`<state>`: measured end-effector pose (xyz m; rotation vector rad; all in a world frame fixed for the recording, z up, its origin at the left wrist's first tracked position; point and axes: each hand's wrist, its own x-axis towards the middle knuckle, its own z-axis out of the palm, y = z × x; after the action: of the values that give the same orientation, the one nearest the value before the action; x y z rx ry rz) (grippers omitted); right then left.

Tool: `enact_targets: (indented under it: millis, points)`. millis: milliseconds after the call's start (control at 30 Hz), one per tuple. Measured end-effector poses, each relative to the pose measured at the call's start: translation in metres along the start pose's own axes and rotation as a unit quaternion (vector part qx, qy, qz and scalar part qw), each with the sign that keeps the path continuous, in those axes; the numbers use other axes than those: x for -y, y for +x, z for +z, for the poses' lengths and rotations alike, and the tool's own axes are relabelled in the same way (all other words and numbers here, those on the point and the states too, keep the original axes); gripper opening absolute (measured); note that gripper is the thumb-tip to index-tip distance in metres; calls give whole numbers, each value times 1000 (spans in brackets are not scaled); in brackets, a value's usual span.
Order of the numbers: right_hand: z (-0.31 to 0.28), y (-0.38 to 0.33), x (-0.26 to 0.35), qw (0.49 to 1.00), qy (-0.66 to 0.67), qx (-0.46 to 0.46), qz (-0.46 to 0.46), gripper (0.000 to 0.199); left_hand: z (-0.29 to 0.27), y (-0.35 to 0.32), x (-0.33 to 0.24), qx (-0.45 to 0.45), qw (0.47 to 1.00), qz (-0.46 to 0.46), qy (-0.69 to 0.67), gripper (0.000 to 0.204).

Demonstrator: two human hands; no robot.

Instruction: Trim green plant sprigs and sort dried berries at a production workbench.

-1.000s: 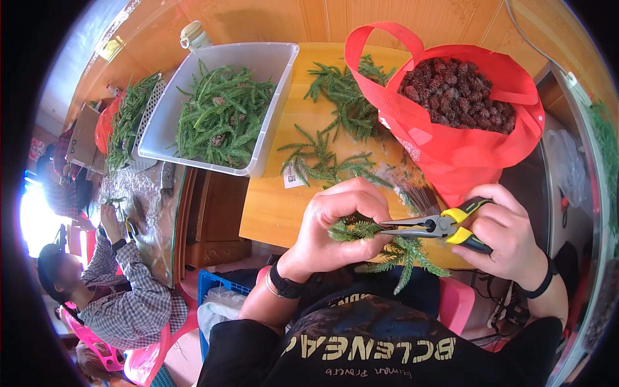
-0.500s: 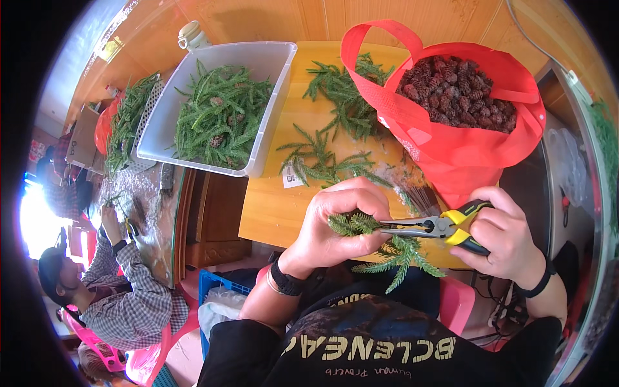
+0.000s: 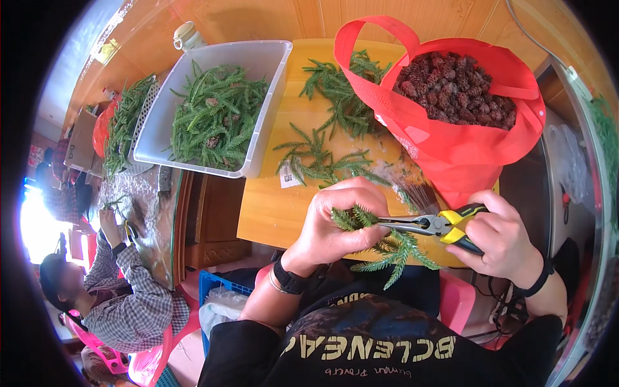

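Note:
My left hand (image 3: 338, 222) is closed around a green conifer sprig (image 3: 387, 248) whose needles stick out above my fingers and hang below them. My right hand (image 3: 500, 235) grips yellow-and-black pliers (image 3: 435, 226); their metal jaws point left and reach into the sprig beside my left fingers. Both hands hover at the near edge of a small wooden table (image 3: 271, 209). Just behind my right hand stands a red bag (image 3: 464, 145) full of dark brown cones (image 3: 454, 87).
Loose green sprigs (image 3: 335, 122) lie on the table. A clear plastic bin (image 3: 258, 84) of sprigs with a few cones sits at the left. A person in a plaid shirt (image 3: 132, 300) works at a second table further left, by another heap of sprigs (image 3: 126, 122).
My hands have barely shifted. The sprig has turned a little in my left hand, with the plier jaws still in it.

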<state>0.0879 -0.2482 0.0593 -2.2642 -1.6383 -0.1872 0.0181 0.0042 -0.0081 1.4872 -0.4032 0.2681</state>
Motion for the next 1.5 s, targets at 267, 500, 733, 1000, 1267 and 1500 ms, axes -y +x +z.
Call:
enact_targets:
  millis: [267,500,733,1000,1267,1500]
  points:
    - [8,-1,1,1000,-11,-10,15,33,1,-4,5,-10,1000,-11,19,12]
    - [5,-1,0,998,43,15,46,28,1,-4,5,-30,998,12,49,12]
    - [11,-2,0,999,25,-18,32,32,2,-4,4,-47,995,27,85,12]
    - [13,-4,-1,999,-13,-31,27,33,2,-5,6,-50,975,110,184,17]
    - [0,-10,-9,996,-70,-47,-21,33,-3,-11,-5,-50,906,250,337,30]
    - [-1,-8,-9,993,-99,-52,-29,31,0,-16,-7,-41,869,286,403,30]
